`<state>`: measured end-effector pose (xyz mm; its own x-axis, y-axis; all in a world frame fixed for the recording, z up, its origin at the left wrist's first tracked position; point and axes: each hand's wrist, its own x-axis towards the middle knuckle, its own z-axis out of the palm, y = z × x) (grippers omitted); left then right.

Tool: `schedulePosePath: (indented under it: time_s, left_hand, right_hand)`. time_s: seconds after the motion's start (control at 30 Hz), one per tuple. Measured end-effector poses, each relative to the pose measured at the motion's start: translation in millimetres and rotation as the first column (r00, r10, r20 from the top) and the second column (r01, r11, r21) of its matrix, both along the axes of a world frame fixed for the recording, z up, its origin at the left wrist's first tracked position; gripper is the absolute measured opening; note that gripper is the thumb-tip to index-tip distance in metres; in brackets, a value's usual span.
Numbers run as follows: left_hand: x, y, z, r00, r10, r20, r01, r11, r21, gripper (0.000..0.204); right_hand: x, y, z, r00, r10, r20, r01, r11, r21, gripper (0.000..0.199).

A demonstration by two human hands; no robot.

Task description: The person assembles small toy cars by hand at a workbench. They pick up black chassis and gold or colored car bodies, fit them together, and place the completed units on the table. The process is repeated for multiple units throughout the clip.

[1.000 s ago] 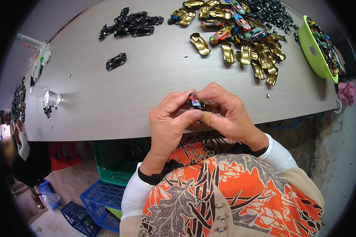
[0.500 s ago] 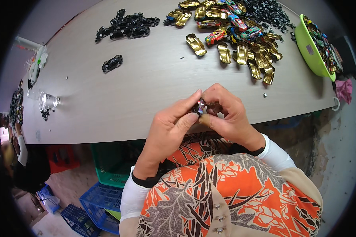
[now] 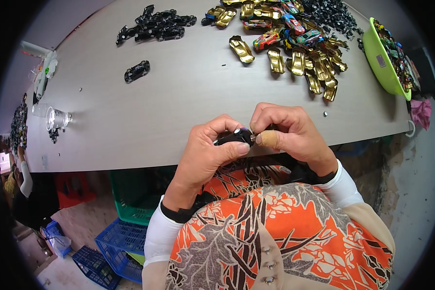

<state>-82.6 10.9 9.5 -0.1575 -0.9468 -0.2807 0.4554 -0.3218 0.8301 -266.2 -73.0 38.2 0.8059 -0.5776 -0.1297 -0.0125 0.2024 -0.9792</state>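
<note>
My left hand is closed round a black toy car, tilted on its side above the table's near edge, with a round wheel showing. At the car's right end my right hand pinches with thumb and forefinger, the thumb wrapped in a tan bandage. A small shiny piece shows at those fingertips; its exact kind is too small to make out. On the table beyond lies a single black toy car, with a heap of similar black cars farther back.
Gold and coloured toy car bodies pile up at the far right, before a mound of small black parts. A green basin of cars stands at the right edge. A clear cup sits left. Crates are below; another person is far left.
The car has been turned in my left hand and now shows its black side and wheel. My right hand has shifted slightly right, its thumb and forefinger now pinching at the car's end.
</note>
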Motion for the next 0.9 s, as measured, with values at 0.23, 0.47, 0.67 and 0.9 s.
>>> schedulePosePath:
  time_s: [0.23,0.47,0.67,0.9]
  left_hand:
    - [-5,2,-5,0.918,0.060,0.391,0.031,0.974,-0.224,0.016]
    - [-10,2,-6,0.812,0.074,0.579,0.065,0.974,-0.216,0.016]
    - [-10,1,0,0.968,0.242,0.062,-0.242,0.970,-0.006,0.032]
    - [-1,0,-11,0.946,0.311,-0.094,-0.309,0.950,0.039,0.022]
  right_hand:
    - [7,9,-15,0.988,-0.080,-0.131,0.036,0.952,-0.305,0.005]
    - [8,16,-29,0.963,-0.187,-0.194,0.098,0.914,-0.393,0.009]
    - [5,12,-16,0.984,-0.125,-0.123,0.140,0.982,0.125,0.013]
    - [3,9,-18,0.972,-0.200,-0.122,0.208,0.976,0.060,0.013]
